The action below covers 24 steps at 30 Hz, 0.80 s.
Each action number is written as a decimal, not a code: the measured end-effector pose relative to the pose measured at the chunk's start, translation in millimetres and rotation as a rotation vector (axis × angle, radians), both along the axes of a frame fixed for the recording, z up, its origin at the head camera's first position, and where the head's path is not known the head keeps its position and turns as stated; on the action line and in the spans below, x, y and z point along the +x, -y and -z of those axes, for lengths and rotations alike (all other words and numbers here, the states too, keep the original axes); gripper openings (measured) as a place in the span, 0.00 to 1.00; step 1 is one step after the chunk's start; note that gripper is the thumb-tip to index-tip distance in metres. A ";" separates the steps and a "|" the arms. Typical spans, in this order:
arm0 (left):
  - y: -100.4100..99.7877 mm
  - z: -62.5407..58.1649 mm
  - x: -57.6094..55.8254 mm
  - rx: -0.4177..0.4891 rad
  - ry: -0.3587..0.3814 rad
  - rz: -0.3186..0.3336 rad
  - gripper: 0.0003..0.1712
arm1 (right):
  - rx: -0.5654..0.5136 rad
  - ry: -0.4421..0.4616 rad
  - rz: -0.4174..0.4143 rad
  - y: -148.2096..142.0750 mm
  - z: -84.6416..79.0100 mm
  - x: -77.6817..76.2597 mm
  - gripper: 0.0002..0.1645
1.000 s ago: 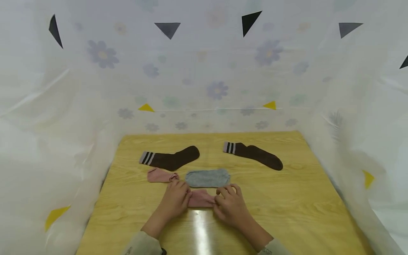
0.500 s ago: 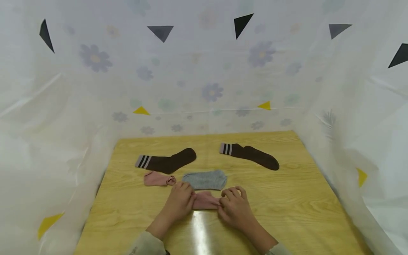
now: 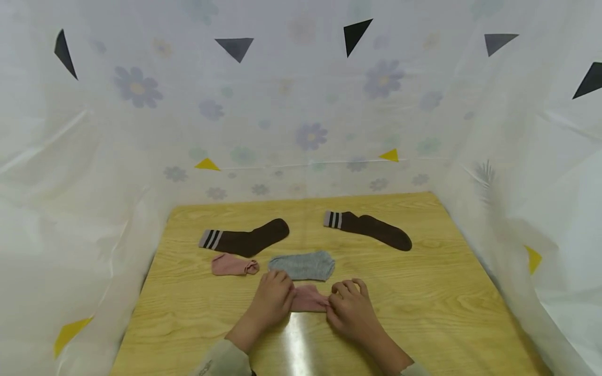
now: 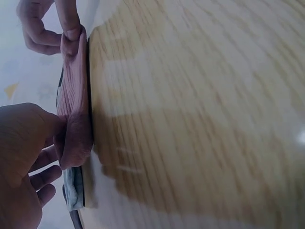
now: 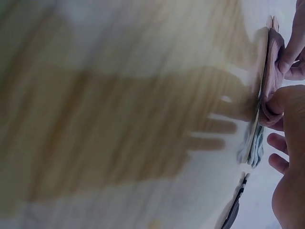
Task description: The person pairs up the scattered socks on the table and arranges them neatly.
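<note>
A pink sock (image 3: 308, 299) lies stretched sideways between both hands, low over the wooden table. My left hand (image 3: 274, 295) pinches its left end; in the left wrist view that end (image 4: 77, 140) bulges past the thumb, with the other fingers partly behind it. At the opposite end, my right hand (image 3: 354, 309) pinches the fabric between thumb and fingers, as the right wrist view shows at the sock's bunched edge (image 5: 270, 116). Just beyond the hands lies a grey sock (image 3: 303, 266), flat. Another pink sock (image 3: 232, 265), its opening rolled, rests to the left.
Two dark brown socks with striped cuffs lie farther back, one at left (image 3: 254, 239) and one at right (image 3: 373, 231). Pale flowered sheeting (image 3: 282, 115) encloses the back and sides of the wooden table (image 3: 423, 292).
Both hands have shifted right and slightly nearer, drawing the pink sock along. The head view has turned slightly. The other socks stay put on the table.
</note>
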<state>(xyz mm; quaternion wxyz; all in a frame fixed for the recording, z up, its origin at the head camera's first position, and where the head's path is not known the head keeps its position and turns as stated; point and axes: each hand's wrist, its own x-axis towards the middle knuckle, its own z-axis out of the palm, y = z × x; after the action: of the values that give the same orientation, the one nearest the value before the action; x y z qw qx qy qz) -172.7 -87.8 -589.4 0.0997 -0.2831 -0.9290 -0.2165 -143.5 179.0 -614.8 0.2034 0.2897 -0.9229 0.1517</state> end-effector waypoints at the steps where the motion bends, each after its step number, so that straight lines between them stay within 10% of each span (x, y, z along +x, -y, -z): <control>1: -0.3 0.8 -0.1 -0.010 0.001 -0.005 0.06 | -0.003 0.004 0.001 -0.1 0.2 0.1 0.05; 24: -4.7 3.2 4.1 -0.053 -0.006 -0.049 0.09 | 0.028 0.212 0.097 2.7 -2.8 5.8 0.08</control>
<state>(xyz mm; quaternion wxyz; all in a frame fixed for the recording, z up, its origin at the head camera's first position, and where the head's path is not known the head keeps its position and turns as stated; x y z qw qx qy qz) -168.5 -83.1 -592.6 0.1003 -0.2635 -0.9408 -0.1882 -137.7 176.3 -612.0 0.1076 0.2300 -0.9541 0.1585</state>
